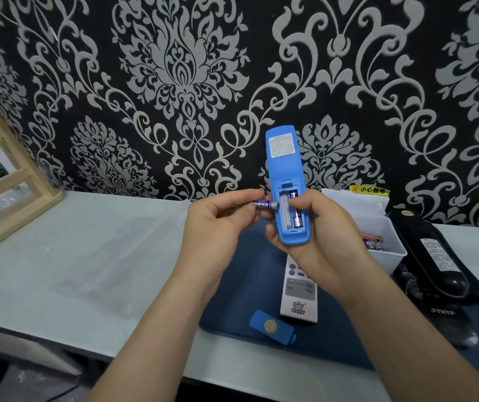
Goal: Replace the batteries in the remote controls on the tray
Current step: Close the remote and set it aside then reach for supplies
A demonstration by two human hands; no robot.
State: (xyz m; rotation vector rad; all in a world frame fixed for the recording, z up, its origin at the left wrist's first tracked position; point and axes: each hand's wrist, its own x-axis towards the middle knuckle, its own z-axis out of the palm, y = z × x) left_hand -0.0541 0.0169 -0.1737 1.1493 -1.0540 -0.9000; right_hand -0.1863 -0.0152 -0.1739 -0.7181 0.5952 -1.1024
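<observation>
The left hand [215, 224] pinches a battery [263, 204] crosswise to the empty slot [284, 211] of the remote [283, 166] gripped by the right hand [319, 239].

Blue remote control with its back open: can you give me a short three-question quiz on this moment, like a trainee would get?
1. True or false: the blue plastic remote control in the right hand has both battery slots filled.
2. The loose purple cylindrical battery is held by: A) the left hand; B) the right hand; C) neither.
3. Fill in: the blue rectangular battery cover lies on the dark blue tray beside the ____ remote control.
Key: 1 false, one slot is empty; 2 A; 3 white remote control.
</observation>
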